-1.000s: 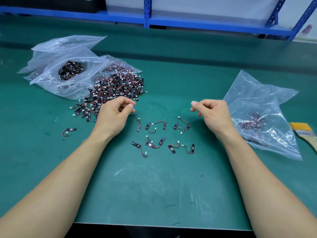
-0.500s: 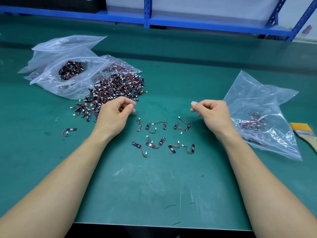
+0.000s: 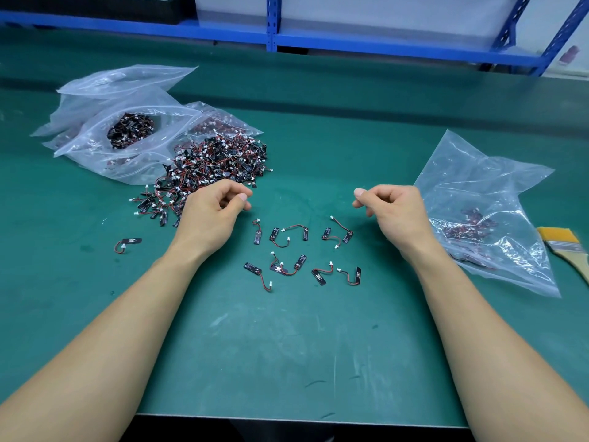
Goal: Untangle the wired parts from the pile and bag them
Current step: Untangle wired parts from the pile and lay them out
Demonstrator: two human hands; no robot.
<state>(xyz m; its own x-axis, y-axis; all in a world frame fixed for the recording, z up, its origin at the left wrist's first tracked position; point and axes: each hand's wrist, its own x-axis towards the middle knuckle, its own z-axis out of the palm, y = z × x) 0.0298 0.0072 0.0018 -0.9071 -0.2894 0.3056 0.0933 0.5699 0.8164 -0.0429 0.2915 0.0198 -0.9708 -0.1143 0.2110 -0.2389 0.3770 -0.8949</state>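
— Green mat (image 3: 287, 346) covers the whole tabletop, and a blue shelving rack (image 3: 271, 33) runs behind its far edge.

— Start at the left. What lies there?

— Toward the far left corner there's a heap of clear bags (image 3: 127, 87). The front one, a zip bag (image 3: 95, 148), has a dark clump of wired parts inside. Lying against it, toward the middle, is the pile (image 3: 220, 161): black strips with red leads and white plugs, all tangled together. One stray part (image 3: 129, 243) sits alone nearer the left edge, apart from the pile.

— And your hands?

— My left hand (image 3: 213, 215) hovers just beside the pile's near side. The fingers are curled in, the thumb tip is close against the forefinger, and I can see nothing held there.

— What's between the two hands?

— Roughly ten separated parts (image 3: 274, 233) lie in two loose rows on the mat near the middle of the tabletop. A few of them touch their neighbours.

— The other hand?

— My right hand (image 3: 398, 215) mirrors the left. Its fingers are curled, its thumb is pressed toward the forefinger, and nothing shows in the pinch.

— Further right?

— Just beside that hand a crumpled bag (image 3: 484, 186) of clear plastic lies flat, with a small cluster of parts inside. At the right edge a brush (image 3: 564, 247) rests on the mat, bristles pointing toward the far edge.
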